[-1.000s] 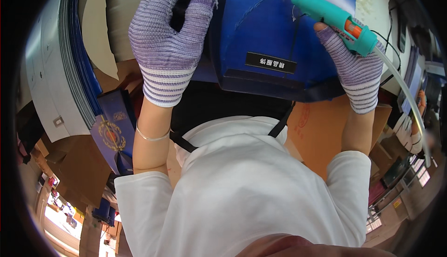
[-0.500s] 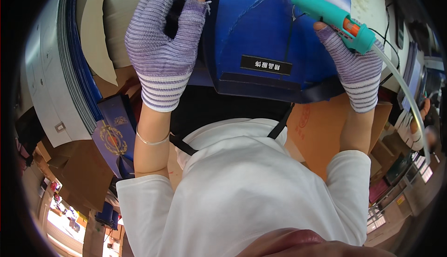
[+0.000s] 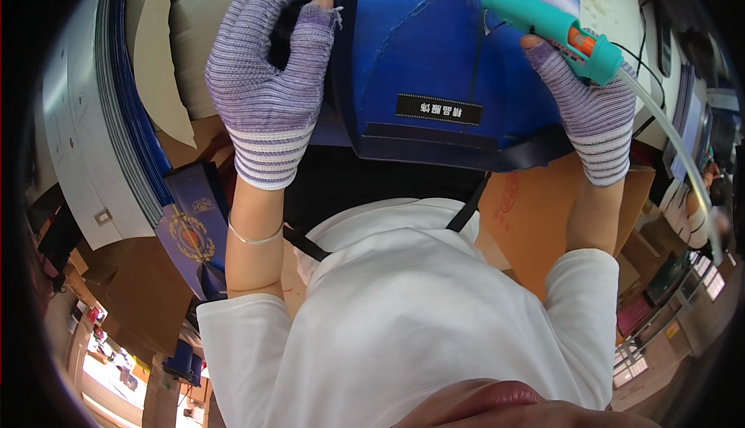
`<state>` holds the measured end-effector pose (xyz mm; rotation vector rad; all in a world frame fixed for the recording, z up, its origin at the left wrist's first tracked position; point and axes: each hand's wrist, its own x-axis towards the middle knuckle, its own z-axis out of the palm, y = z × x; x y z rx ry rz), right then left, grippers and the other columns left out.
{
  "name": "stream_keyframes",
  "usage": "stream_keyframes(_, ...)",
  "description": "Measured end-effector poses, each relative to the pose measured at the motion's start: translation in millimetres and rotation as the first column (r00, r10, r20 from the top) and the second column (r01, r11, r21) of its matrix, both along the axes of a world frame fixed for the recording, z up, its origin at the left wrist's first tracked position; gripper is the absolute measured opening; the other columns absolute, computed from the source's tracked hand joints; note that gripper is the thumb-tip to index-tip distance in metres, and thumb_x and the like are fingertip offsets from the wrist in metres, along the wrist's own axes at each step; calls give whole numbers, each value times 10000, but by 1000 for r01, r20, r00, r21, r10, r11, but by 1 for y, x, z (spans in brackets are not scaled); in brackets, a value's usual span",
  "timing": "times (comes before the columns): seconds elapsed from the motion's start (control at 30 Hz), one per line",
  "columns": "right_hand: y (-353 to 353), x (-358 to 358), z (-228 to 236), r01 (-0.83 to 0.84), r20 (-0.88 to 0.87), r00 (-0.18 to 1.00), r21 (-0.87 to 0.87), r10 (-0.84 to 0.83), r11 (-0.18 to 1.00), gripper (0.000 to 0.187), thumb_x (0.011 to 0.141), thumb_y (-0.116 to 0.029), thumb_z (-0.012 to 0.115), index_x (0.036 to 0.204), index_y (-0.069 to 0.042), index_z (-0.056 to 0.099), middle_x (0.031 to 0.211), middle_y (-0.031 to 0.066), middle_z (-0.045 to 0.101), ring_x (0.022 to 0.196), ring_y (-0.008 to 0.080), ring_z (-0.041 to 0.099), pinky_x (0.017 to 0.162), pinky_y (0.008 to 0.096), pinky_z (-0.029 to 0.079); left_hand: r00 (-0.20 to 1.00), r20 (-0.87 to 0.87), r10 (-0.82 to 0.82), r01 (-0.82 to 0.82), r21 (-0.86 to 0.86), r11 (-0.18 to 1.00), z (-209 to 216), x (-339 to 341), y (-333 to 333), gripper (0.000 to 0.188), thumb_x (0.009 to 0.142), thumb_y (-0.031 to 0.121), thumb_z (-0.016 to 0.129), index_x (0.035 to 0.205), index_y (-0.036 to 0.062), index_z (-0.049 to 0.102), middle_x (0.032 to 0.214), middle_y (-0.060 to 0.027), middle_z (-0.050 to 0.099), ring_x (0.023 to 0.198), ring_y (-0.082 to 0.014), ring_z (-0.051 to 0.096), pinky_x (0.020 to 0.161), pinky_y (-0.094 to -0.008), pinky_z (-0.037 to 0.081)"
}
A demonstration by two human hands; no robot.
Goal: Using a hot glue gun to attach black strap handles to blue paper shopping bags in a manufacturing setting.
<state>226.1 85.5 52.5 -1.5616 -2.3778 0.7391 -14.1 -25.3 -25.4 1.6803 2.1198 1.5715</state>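
Observation:
A blue paper bag (image 3: 419,63) with gold print, a black label and a dark turned edge lies in front of me. My left hand (image 3: 268,71), in a purple-and-white striped glove with bare fingertips, curves its thumb and fingers round the bag's dark left side; the far fingertips are partly cut off by the frame. My right hand (image 3: 586,106), gloved alike, holds a teal glue gun (image 3: 535,20) with an orange part inside. Its tip points left onto the gold print near the bag's far part. A long translucent glue stick (image 3: 673,137) curves from its rear.
A stack of blue and grey sheets (image 3: 93,117) stands at the left, beside torn cream paper (image 3: 159,63). Below it hangs a blue printed bag (image 3: 186,230). A brown cardboard box (image 3: 574,218) is under the right forearm. Black cords (image 3: 646,48) run at the far right; another person (image 3: 691,214) is beyond.
The blue bag and the glue gun have shifted slightly left and away from me. Both hands keep their hold.

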Motion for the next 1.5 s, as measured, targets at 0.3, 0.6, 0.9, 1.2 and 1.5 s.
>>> stream_keyframes(0.3,-4,-8,-6,-104,-52,993,45,106,994,394,740,-361,857,957,-61,723,805,31,708,728,110,661,695,253,521,996,84,-42,43,-5,999,6,2,0,226,904,147,693,1107,48,709,1013,-78,712,883,-161,673,825,-279,526)
stream_keyframes(0.6,31,32,-24,-58,-252,967,-72,38,996,504,761,-524,783,1029,-101,722,782,65,715,713,183,707,675,289,561,999,26,-35,37,-55,998,9,1,1,237,845,84,739,1073,25,713,982,-79,692,866,-176,673,796,-280,533)
stream_keyframes(0.9,17,15,-22,-129,-498,863,-59,83,990,362,833,-263,782,1095,-31,691,900,87,729,831,151,701,743,266,557,974,225,8,-24,67,997,5,8,-2,215,814,114,767,989,24,681,863,-58,686,764,-129,651,754,-256,535)
stream_keyframes(1.2,3,-31,-5,-209,-525,832,6,181,978,353,774,-383,817,990,-115,741,853,31,740,795,133,718,718,254,570,954,297,-47,21,92,996,6,9,-4,157,841,64,739,972,5,675,845,-55,675,757,-126,643,744,-257,537)
stream_keyframes(1.5,14,-28,-4,-451,-296,834,121,466,884,380,755,-398,828,987,-110,739,862,20,729,761,132,692,705,258,549,948,315,-51,17,109,994,3,11,-3,172,838,63,749,981,1,676,865,-59,686,765,-132,648,756,-268,542)
